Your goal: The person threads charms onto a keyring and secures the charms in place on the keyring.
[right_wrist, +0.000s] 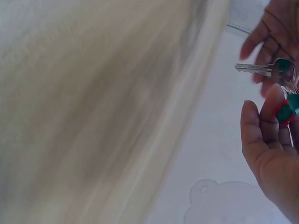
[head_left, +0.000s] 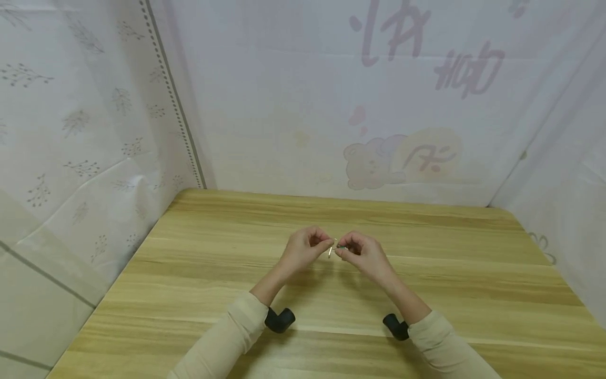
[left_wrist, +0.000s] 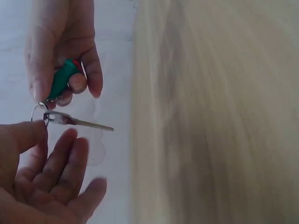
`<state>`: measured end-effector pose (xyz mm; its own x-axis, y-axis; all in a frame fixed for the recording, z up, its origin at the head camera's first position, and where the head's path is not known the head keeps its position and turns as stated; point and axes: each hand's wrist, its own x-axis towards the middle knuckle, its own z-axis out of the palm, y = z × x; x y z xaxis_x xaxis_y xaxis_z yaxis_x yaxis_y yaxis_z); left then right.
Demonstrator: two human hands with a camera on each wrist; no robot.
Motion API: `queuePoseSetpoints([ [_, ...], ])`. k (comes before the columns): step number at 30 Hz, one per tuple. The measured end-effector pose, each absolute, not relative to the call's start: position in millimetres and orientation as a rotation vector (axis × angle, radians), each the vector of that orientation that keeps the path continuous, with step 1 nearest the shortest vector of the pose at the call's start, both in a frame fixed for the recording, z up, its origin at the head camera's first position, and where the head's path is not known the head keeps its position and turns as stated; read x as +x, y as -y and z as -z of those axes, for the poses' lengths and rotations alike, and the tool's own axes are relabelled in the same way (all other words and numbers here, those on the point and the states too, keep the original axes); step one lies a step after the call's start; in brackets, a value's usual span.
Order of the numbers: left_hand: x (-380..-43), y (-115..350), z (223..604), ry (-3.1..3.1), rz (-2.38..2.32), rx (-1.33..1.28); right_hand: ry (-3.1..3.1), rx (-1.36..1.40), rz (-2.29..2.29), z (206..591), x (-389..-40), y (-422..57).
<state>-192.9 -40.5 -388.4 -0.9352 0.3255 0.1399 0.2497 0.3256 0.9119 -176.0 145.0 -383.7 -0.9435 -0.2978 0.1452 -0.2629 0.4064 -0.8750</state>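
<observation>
Both hands meet over the wooden table. My left hand (head_left: 305, 247) pinches a metal key ring (left_wrist: 33, 112) between thumb and index finger, its other fingers loosely spread in the left wrist view. From the ring a silver key (left_wrist: 77, 122) sticks out sideways, its toothed blade (right_wrist: 252, 68) plain in the right wrist view. My right hand (head_left: 368, 256) grips a small green charm (left_wrist: 62, 83) with red on it, joined to the ring by a short metal link. Its fingers partly hide the charm, so its full shape does not show.
The wooden table (head_left: 199, 252) has rounded far corners. Pale printed curtains (head_left: 265, 105) stand behind it and along both sides. A black curved piece (head_left: 280, 321) sits at the left wrist, and another (head_left: 395, 327) at the right wrist, by the cream sleeves.
</observation>
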Motion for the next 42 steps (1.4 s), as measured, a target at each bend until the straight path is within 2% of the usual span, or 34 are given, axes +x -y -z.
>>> queuePoseSetpoints([
  [5, -198, 45, 396, -2.144, -1.817, 0.516, -2.625, -0.576, 1.514, 386, -179, -149],
  [16, -202, 45, 398, -2.037, -1.819, 0.492, -2.712, -0.647, 1.402, 387, -181, -153],
  [30, -210, 48, 410, -2.271, -1.67, 0.314, -2.95, -0.748, 1.087, 406, -197, -147],
  [42, -221, 48, 419, -2.563, -1.375, 0.341, -2.901, -0.694, 0.959, 423, -208, -143],
])
